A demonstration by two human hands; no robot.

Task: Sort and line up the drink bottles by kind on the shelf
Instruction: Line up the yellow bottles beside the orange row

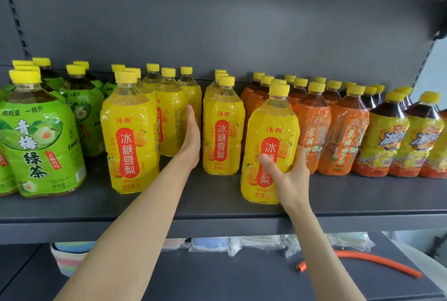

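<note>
Drink bottles with yellow caps stand on a dark grey shelf (217,206). Green-label tea bottles (41,145) are at the left, yellow pear-drink bottles (130,141) in the middle, orange-label bottles (338,136) right of them, and dark tea bottles with yellow labels (384,141) at the far right. My right hand (290,174) grips one yellow pear bottle (271,131) near the shelf's front, in front of the orange ones. My left hand (192,131) reaches into the gap between two yellow rows, its straight fingers lying against a yellow bottle (169,116).
The shelf's back panel rises behind the rows, and another shelf hangs overhead. On the lower shelf lie an orange hose (362,263), clear-wrapped packages (242,242) and a striped pastel container (70,257).
</note>
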